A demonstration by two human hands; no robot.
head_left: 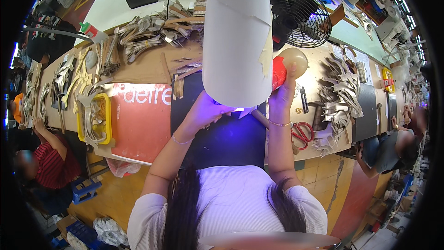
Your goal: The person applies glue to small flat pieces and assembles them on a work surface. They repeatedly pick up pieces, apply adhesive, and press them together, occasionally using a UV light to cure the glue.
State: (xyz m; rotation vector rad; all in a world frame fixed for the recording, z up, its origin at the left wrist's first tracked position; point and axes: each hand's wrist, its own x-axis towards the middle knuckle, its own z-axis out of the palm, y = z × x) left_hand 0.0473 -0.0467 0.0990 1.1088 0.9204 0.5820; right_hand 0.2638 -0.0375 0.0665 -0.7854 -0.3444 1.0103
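My left hand is at the lower end of a large white tube, in violet light. Its fingers are closed on a small pale piece, partly covered by the tube's edge. To the right of the tube, my right hand is wrapped round a red and cream bottle, tilted with its rounded end up and away from me. The tube hides the bottle's other end. Below both hands lies a black mat. A grey-brown handle rests beside my right wrist.
Red-handled scissors lie right of my right forearm, near a pile of silvery cut pieces. A black fan stands behind. Left are a red board, a yellow basket and bundled strips. Other people sit at both sides.
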